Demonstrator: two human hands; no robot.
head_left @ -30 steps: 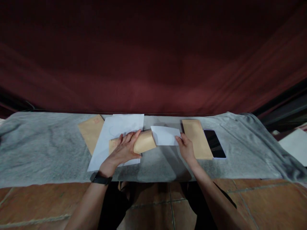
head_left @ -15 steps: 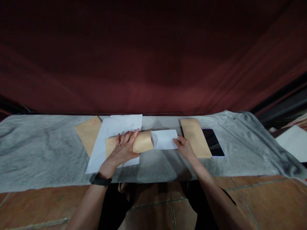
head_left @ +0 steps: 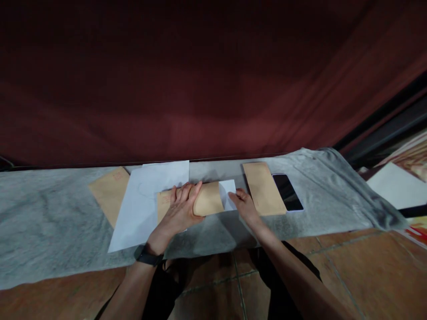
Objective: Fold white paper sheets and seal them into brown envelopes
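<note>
My left hand (head_left: 183, 208) is wrapped across a brown paper envelope (head_left: 210, 198), its thumb and fingers gripping the two long edges so the mouth bulges open to the right. A folded white paper (head_left: 229, 186) sits partly inside that mouth, with a short end sticking out. The fingers of my right hand (head_left: 243, 205) pinch this outer end. Beneath the envelope and my left hand lie white sheets (head_left: 147, 191), one with faint lines. How far the folded paper reaches inside is hidden.
Another brown envelope (head_left: 113, 191) lies partly under the sheets at left. More brown envelope paper (head_left: 267, 189) lies right of my hand, beside a dark-screened phone (head_left: 287, 192). Grey cloth (head_left: 60, 222) covers the narrow surface, with a dark red curtain (head_left: 200, 98) behind.
My right hand has moved left, pushing the folded paper deeper into the envelope, so much less of it shows. My left hand keeps its hold. The camera view has shifted slightly.
</note>
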